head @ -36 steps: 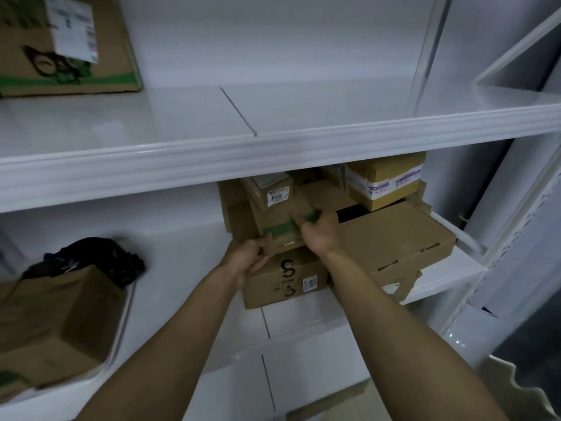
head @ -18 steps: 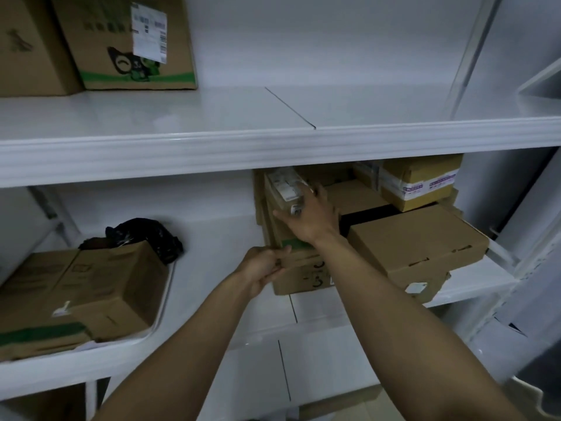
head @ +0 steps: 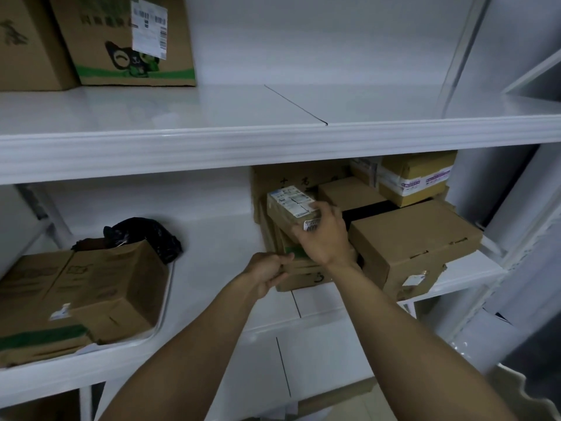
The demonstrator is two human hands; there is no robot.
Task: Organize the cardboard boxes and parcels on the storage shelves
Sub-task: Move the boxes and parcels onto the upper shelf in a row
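Gripping the small labelled box [head: 290, 203] at its near right corner, your right hand [head: 326, 238] curls its fingers over the top edge, with the forearm reaching in under the upper shelf [head: 273, 141]. The box sits tilted atop the stack on the middle shelf [head: 218, 238]. Its long axis seems to run back into the bay, ahead and left of your fingers. Your left hand [head: 267, 273], lower and nearer you, pinches the front edge of the green-taped box [head: 296, 258] beneath.
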